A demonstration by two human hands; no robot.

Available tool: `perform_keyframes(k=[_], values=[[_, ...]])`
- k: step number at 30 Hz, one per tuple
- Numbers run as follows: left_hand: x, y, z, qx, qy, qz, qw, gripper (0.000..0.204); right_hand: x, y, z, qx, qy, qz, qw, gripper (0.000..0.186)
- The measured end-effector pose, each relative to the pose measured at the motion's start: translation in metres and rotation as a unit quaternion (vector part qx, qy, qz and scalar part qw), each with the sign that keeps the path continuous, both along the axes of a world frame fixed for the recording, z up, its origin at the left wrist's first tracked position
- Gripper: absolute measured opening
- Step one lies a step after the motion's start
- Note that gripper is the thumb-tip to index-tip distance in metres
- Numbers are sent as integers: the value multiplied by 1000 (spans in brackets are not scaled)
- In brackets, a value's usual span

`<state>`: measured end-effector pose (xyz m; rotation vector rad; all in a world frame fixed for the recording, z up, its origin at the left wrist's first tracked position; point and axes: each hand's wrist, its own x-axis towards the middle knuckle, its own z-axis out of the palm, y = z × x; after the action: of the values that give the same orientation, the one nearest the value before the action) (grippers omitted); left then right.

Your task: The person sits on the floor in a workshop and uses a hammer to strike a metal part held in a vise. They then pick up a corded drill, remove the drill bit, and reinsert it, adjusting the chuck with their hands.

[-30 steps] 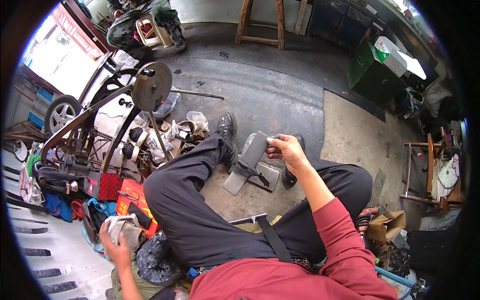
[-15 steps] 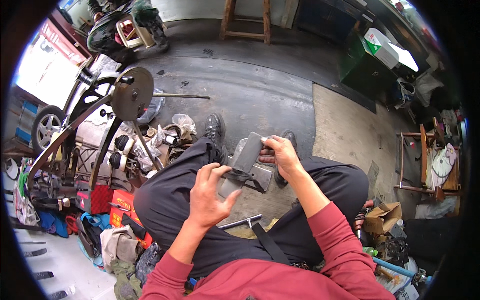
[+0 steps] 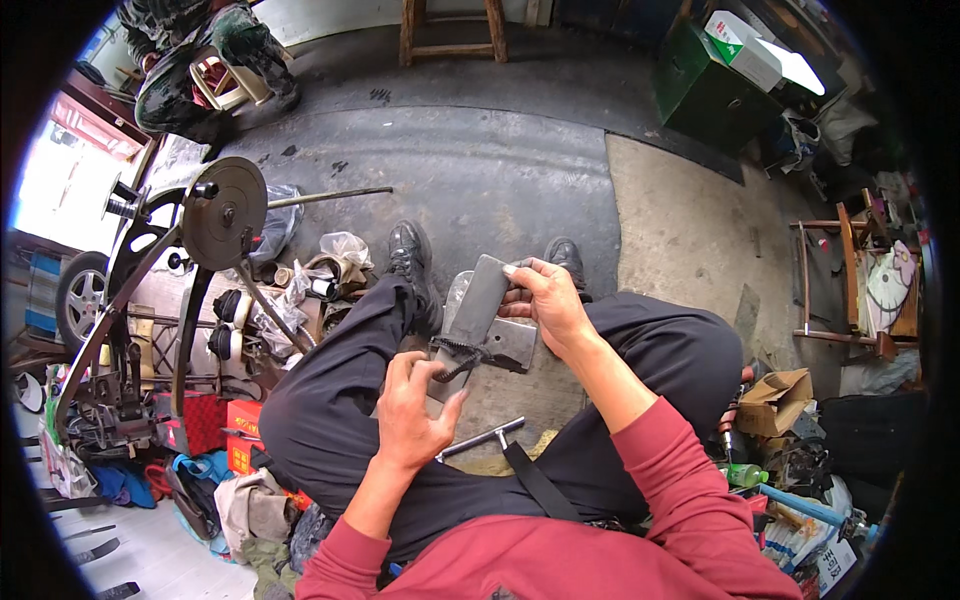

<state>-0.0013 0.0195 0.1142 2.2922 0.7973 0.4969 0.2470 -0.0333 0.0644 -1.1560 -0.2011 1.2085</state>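
Head view: right grip (image 3: 552,302) pinched grey slab (image 3: 476,302) at far end; left grip (image 3: 408,412) curled beside black strap (image 3: 462,351), hold I couldn't tell.

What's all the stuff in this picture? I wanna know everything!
Flat bar: one, grey, centre
Band: one, black, across the flat bar's lower part
Metal block: one, grey, partly behind the flat bar
T-shaped rod: one, silver, between the thighs
Machine: one, dark, left
Car wheel: one, silver and black, far left
Red box: one, red, left
Cardboard box: one, brown, right
Bottle: one, green, lower right
Chest: one, dark green, upper right
Carton: one, white and green, on the chest
Seated person: one, dark clothes, upper left
Odds and ends: too many to count, mixed, both sides
Shoes: two, black, centre
Left grip: one, red-sleeved, near the band
Right grip: one, red-sleeved, holding the flat bar's upper end
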Motion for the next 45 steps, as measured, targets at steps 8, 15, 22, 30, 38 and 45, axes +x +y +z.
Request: perform_keyframes(k=[8,15,22,30,38,45], values=[[36,0,-6,-20,28,83,996,68,-20,1,0,-16,-17,14,1000,28],[34,-20,-7,-6,50,90,995,48,-31,6,-11,15,24,-46,999,21],[16,-30,-16,-19,61,107,992,52,-46,4,-14,17,-3,-59,998,19],[12,-10,-32,-266,-65,96,957,53,-50,5,-8,20,-50,-53,997,24],[-35,-29,-51,-208,89,123,966,75,-79,-34,5,19,-187,1,982,40],[-39,-53,-26,-266,174,58,946,68,-99,-71,-15,30,-162,56,985,26]])
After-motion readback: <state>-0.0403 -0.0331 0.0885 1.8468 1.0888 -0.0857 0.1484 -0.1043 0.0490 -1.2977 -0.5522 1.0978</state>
